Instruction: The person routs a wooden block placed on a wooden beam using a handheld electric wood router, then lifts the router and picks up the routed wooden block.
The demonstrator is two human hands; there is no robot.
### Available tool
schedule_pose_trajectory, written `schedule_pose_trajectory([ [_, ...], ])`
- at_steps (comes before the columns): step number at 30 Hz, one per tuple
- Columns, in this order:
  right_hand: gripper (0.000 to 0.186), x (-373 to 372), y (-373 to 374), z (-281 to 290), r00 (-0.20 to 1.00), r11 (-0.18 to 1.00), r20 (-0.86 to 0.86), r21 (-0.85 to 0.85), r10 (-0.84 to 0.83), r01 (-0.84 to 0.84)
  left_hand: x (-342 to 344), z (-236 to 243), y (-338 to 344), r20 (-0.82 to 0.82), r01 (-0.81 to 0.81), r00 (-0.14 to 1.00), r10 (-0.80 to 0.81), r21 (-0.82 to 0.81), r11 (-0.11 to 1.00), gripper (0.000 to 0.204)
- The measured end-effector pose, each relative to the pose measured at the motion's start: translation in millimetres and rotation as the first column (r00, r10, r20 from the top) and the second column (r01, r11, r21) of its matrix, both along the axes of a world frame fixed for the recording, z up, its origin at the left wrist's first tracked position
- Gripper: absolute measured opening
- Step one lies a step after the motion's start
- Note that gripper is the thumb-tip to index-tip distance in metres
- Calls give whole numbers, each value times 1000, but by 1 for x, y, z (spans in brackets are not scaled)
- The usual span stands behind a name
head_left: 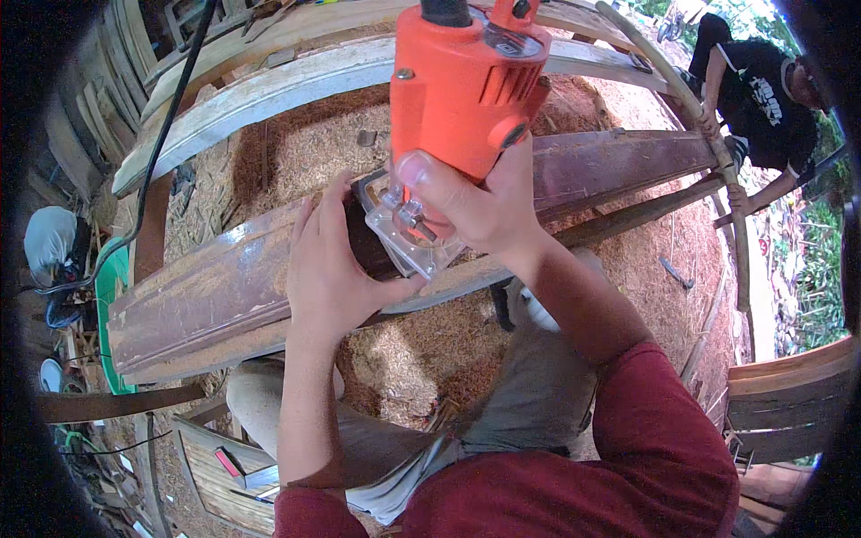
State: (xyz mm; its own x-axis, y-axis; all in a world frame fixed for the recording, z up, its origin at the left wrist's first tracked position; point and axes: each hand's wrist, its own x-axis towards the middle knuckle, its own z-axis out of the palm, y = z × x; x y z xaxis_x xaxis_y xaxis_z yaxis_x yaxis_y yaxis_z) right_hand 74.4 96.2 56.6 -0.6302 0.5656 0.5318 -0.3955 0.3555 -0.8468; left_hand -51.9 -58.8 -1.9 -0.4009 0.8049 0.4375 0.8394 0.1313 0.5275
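Observation:
My right hand (489,202) is wrapped round the lower body of an orange trim router (466,99). Its clear plastic base (414,235) sits on a long reddish-brown wooden board (206,282). Metal fittings show inside the base, while the bit cannot be made out. My left hand (327,255) lies across the board just left of the base. Its fingers are stretched toward the far edge, and the thumb reaches the base's near corner. Sawdust is strewn over the board's left part.
A pale beam (269,99) runs behind the board. A black cable (170,125) hangs at the left, near a green container (115,332). At the right, a person in a black shirt (762,108) holds a wooden pole (731,197). Wood shavings (404,359) cover the ground.

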Motion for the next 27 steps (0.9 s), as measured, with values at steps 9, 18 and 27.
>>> schedule_pose_trajectory([
  [9,39,4,8,-4,999,1000,-34,-12,-18,17,1,4,2,10,5,1000,-5,-19,1000,123],
  [18,41,0,6,0,999,998,-11,45,-48,49,2,-1,2,-64,-29,998,30,26,999,121],
  [27,44,-5,5,4,998,995,-42,90,-50,53,2,-1,2,4,-22,1000,22,9,1000,120],
])
